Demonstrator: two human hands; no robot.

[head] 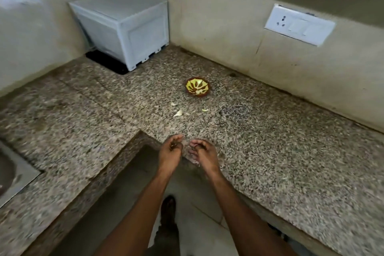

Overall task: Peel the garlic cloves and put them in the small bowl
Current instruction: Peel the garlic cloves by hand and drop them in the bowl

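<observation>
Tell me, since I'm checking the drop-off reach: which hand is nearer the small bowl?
Right, though only slightly. The right hand is below the small bowl, almost in line with it; the left hand is at about the same height but further off to the left. Both are well short.
</observation>
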